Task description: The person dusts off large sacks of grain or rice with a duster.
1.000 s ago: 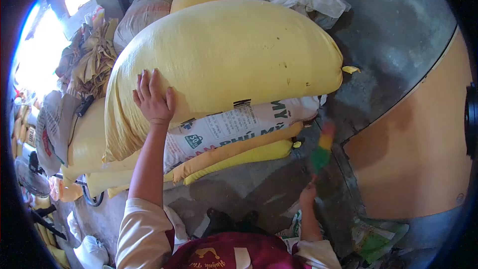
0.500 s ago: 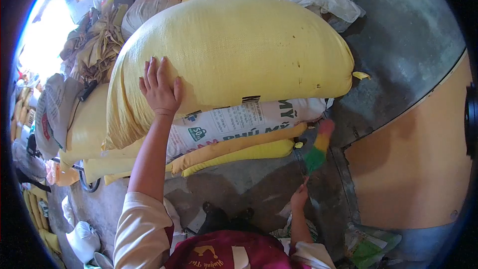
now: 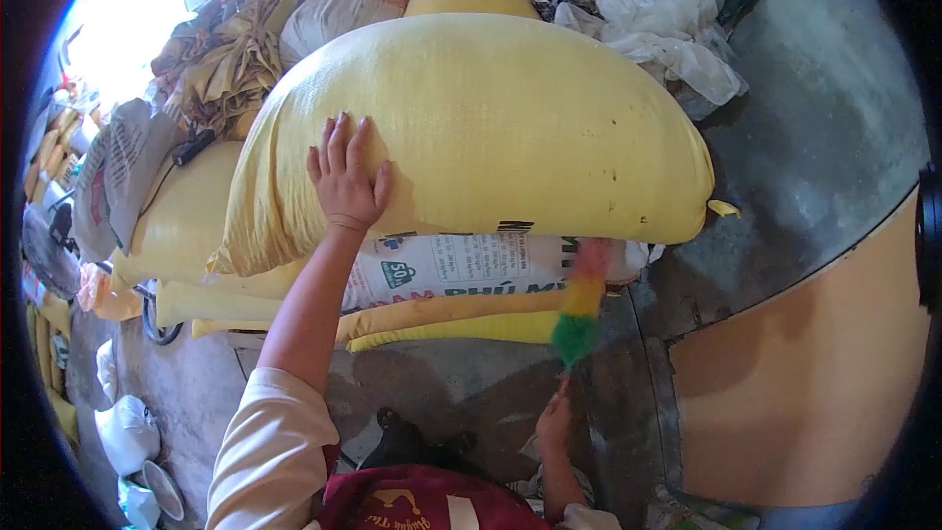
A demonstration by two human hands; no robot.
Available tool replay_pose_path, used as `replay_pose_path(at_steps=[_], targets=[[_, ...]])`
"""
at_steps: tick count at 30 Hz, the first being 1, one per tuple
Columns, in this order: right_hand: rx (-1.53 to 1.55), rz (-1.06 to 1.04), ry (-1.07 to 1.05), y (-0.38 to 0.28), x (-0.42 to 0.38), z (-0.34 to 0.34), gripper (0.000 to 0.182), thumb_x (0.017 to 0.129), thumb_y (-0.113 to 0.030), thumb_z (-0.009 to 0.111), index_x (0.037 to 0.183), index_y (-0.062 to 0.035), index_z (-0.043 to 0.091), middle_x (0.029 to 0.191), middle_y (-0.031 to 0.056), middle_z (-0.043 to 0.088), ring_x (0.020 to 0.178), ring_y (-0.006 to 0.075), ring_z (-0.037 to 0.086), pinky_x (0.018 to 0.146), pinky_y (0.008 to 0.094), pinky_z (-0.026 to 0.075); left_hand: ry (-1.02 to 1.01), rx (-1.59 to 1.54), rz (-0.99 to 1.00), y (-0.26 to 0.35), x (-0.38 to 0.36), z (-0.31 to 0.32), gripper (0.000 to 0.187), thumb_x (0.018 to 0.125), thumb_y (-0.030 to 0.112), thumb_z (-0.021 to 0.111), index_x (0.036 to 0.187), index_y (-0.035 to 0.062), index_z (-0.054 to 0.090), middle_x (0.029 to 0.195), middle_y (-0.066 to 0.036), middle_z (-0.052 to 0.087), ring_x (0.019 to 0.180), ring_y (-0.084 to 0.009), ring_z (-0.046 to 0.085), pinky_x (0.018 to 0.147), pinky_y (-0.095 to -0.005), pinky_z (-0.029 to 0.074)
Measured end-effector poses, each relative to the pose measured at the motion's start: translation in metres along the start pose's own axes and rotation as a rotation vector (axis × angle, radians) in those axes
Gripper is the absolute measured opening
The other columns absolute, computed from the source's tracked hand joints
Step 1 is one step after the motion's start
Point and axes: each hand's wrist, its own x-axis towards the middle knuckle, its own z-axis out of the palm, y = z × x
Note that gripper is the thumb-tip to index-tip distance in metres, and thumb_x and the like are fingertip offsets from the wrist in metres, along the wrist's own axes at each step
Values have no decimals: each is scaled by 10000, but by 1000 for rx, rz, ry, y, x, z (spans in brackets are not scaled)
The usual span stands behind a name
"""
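My left hand (image 3: 350,177) lies flat with fingers stretched out on the front face of a large, full yellow woven sack (image 3: 491,128). Lower right, my right hand (image 3: 554,419) is wrapped round the thin handle of a feather duster (image 3: 584,304) with pink, yellow-orange and green bands. The duster points up and away from me, and its pink tip overlaps a white printed sack (image 3: 446,270) under the yellow one. Below that are stacked an orange-yellow sack (image 3: 442,312) and a brighter yellow sack (image 3: 461,332).
Crumpled clear plastic bags (image 3: 677,25) lie behind the sack at right. Bundled empty sacks (image 3: 231,49) and a grey-white sack (image 3: 108,177) are at left. An orange-tan panel (image 3: 795,373) stands on the right. A white bag (image 3: 128,435) sits on the concrete floor (image 3: 216,383).
The duster and my right hand have moved left, bringing the tip over the white sack. My left hand stays flat on the yellow sack. The view has shifted slightly.
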Motion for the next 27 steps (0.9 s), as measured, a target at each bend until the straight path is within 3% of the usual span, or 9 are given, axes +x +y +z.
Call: replay_pose_path(at_steps=[5,10,11,14,16,20,22,26,27], targets=[[-444,-109,-458,26,-3,5,304,913,-218,334,1098,-15,463,892,231,546,807,355,560,666,442,431,-7,11,-6,2,-1,-1,569,726,384,480,1241,149,421,1289,-112,375,1243,-271,288,987,-461,175],[-66,-14,224,38,12,17,292,901,-261,367,987,-14,499,677,173,566,588,366,562,540,452,446,-1,17,2,1,-1,-1,573,727,389,479,1245,152,416,1290,-114,374,1245,-271,284,987,-463,175],[-64,-23,224,39,10,16,292,901,-261,367,987,-14,499,677,173,566,588,366,562,540,452,446,0,11,-2,1,0,0,575,728,391,479,1247,153,414,1291,-114,372,1247,-271,282,987,-463,174],[-209,5,-33,15,-9,-2,285,892,-276,384,944,-30,518,750,198,574,661,395,554,590,466,439,-2,4,-4,0,-1,1,577,729,389,478,1251,155,407,1301,-115,358,1251,-272,271,993,-461,161],[-607,-172,-475,22,-18,-2,305,905,-267,353,985,-23,516,850,203,574,722,373,563,624,456,437,-6,5,-7,0,-2,-1,578,729,388,478,1252,155,405,1304,-115,354,1253,-273,268,995,-460,156],[-287,-116,-326,28,-19,6,318,901,-264,370,1014,8,490,806,213,559,736,377,562,671,468,434,-14,-12,-16,2,-1,-3,578,728,387,481,1251,153,405,1306,-116,351,1252,-273,267,995,-462,154],[78,20,124,29,-14,6,306,899,-275,375,969,-7,505,776,215,564,721,375,566,659,465,438,-11,-22,-16,2,-1,-4,576,729,394,483,1246,150,408,1304,-116,352,1250,-276,266,991,-475,160],[67,-68,194,49,-10,2,316,898,-286,377,941,-1,508,781,218,567,723,372,565,655,464,432,-20,-17,-19,1,-2,-3,574,735,401,484,1244,147,408,1302,-121,351,1246,-287,267,990,-482,159],[-94,-77,-38,31,-22,-8,291,898,-266,376,979,-21,512,804,230,556,742,374,557,641,451,431,-27,-20,-26,1,-3,-4,574,735,401,484,1244,147,408,1302,-121,351,1246,-287,267,990,-482,159]])
